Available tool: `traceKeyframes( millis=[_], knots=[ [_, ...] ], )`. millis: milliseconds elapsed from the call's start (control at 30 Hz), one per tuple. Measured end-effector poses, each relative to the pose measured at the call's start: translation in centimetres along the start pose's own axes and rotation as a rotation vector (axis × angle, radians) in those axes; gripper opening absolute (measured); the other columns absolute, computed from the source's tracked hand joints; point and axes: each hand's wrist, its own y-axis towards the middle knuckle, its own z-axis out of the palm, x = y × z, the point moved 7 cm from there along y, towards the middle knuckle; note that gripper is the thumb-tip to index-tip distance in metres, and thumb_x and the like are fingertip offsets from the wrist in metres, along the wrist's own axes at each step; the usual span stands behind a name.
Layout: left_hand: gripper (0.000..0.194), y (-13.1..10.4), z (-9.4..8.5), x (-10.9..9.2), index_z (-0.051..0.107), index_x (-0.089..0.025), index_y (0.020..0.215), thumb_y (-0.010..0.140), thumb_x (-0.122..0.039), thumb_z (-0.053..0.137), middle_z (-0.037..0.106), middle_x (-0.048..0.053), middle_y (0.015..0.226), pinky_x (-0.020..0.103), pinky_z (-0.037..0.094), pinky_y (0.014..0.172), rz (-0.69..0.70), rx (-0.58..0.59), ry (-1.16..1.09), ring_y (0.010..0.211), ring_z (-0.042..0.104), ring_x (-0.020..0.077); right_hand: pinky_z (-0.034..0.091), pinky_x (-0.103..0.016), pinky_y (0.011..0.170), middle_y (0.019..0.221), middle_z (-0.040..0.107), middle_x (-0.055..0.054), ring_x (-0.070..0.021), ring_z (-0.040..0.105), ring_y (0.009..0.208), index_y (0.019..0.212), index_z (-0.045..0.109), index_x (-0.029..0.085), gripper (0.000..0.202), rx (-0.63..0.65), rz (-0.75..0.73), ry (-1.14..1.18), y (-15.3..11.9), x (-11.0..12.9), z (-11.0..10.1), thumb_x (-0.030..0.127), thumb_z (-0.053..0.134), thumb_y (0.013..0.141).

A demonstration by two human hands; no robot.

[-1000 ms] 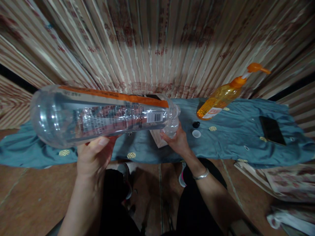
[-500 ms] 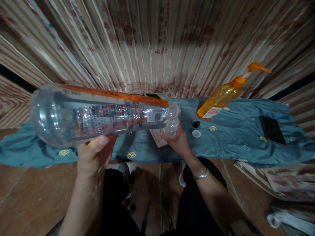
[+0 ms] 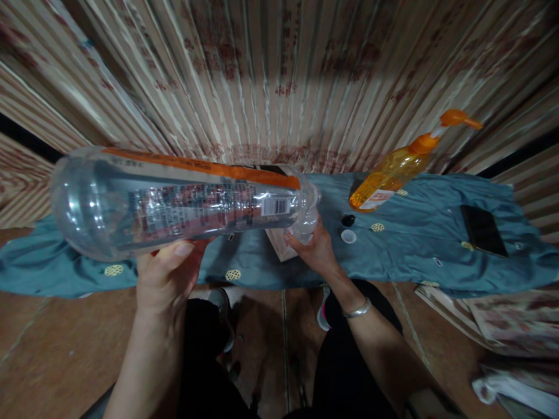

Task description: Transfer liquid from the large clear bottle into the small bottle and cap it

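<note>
Over the near edge of a draped bench, the left grip (image 3: 168, 270) is wrapped around the underside of a large clear plastic bottle (image 3: 196, 203), which lies nearly level above it, base to the left, neck toward the right grip (image 3: 315, 250). That right grip is closed on a small clear plastic container (image 3: 304, 224) beside the neck; whether the two touch cannot be told. The bottle is rounded and glossy, with an orange-edged label and a barcode near its shoulder. A pale box (image 3: 282, 244) shows partly beneath it. Just right of the right grip sit a black cap (image 3: 348, 220) and a white cap (image 3: 349, 236); beyond them stands an amber pump bottle (image 3: 388, 177). Satiny blue-green cloth (image 3: 423, 215) stretches farther right to a flat black slab (image 3: 484, 231). Past both grips, a pleated, patterned curtain (image 3: 279, 87) bounds the far edge.
</note>
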Motion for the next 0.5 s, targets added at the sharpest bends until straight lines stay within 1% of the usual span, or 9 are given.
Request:
traceKeyframes(
  millis=[133, 233, 333, 500],
  knots=[
    [0.060, -0.06, 0.18, -0.17, 0.083, -0.040, 0.106, 0.050, -0.044, 0.107, 0.087, 0.003, 0.104, 0.069, 0.065, 0.107, 0.004, -0.010, 0.002, 0.118, 0.080, 0.0440, 0.065, -0.060, 0.108, 0.138, 0.080, -0.019, -0.0385, 0.079, 0.123, 0.154, 0.058, 0.016, 0.093, -0.001, 0.000, -0.003, 0.03, -0.14, 0.03, 0.062, 0.084, 0.078],
    [0.064, 0.02, 0.17, -0.17, 0.083, -0.042, 0.109, 0.050, -0.044, 0.107, 0.087, 0.002, 0.102, 0.070, 0.063, 0.109, 0.002, 0.012, 0.005, 0.117, 0.080, 0.0428, 0.065, -0.058, 0.108, 0.138, 0.080, -0.019, -0.0376, 0.079, 0.123, 0.154, 0.057, 0.015, 0.092, 0.002, 0.003, 0.007, 0.03, -0.15, 0.05, 0.058, 0.084, 0.078],
    [0.062, 0.08, -0.04, -0.02, 0.082, -0.041, 0.108, 0.052, -0.045, 0.107, 0.087, 0.002, 0.104, 0.069, 0.063, 0.111, -0.006, 0.029, 0.010, 0.116, 0.080, 0.0413, 0.065, -0.059, 0.108, 0.137, 0.081, -0.019, -0.0381, 0.080, 0.122, 0.153, 0.058, 0.014, 0.091, -0.006, 0.014, 0.011, 0.01, -0.17, 0.00, 0.055, 0.085, 0.077],
    [0.067, -0.04, -0.44, 0.00, 0.081, -0.039, 0.105, 0.045, -0.048, 0.109, 0.087, 0.003, 0.108, 0.070, 0.063, 0.109, 0.002, -0.038, 0.019, 0.118, 0.079, 0.0441, 0.064, -0.064, 0.109, 0.137, 0.080, -0.019, -0.0405, 0.079, 0.123, 0.153, 0.060, 0.014, 0.088, -0.009, 0.001, 0.018, -0.01, 0.00, -0.03, 0.052, 0.085, 0.078]
  ],
)
